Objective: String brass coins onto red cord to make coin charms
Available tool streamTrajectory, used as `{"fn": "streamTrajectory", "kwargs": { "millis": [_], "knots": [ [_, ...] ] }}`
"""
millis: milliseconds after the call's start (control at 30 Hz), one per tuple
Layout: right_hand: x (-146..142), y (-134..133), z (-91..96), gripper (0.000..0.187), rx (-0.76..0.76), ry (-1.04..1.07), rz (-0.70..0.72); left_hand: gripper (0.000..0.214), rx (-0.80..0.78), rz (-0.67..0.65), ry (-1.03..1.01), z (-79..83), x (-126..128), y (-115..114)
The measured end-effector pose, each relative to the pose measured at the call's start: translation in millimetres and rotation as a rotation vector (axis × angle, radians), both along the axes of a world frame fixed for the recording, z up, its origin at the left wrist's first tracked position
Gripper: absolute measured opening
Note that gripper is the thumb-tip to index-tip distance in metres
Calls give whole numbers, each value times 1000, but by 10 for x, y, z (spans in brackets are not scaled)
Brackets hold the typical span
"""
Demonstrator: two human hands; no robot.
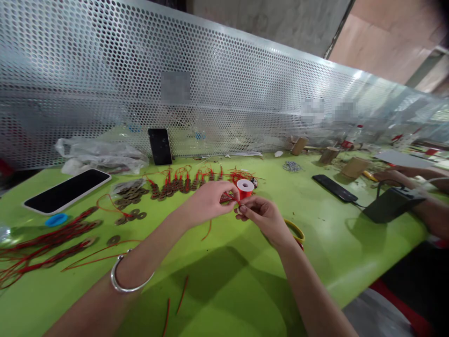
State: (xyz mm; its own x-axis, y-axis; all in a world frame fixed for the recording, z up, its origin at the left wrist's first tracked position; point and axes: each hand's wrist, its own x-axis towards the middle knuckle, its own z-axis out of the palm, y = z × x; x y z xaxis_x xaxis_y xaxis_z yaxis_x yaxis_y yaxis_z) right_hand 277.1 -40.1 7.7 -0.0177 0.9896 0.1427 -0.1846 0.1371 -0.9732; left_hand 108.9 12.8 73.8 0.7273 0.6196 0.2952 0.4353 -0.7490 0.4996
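Over the middle of the table my left hand is closed in a pinch on a thin red cord. Close beside it, my right hand has thumb and fingers pressed together on the same cord; a small round piece at its fingertips is too small to make out. Just behind the fingers stands a spool of red cord with a white end. Bundles of brown holed coins tied with red cord lie in a row behind my left hand. Loose coins are heaped to their left.
Strung coins and a white-edged phone lie at left; another phone leans upright near the perforated metal screen. At right are a yellow ring, a black phone, a dark box and another person's arm.
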Motion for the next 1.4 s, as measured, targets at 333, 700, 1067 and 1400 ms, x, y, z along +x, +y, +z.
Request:
{"fn": "streamTrajectory", "kwargs": {
  "millis": [333, 700, 1067, 1400],
  "knots": [
    [7, -16, 1, 21, 73, -48, 32, 10, -157, 55, -40, -37, 21, 10],
    [0, -30, 12, 19, 122, -100, -31, 11, -286, 56, -81, -56, 25, 40],
    [-18, -31, -15, 20, 134, -145, -95, 13, -296, 90, -86, -29, 16, 26],
    [-16, -29, -2, 16, 159, -148, -101, 15, -313, 63, -39, -30, 15, 16]
  ]
}}
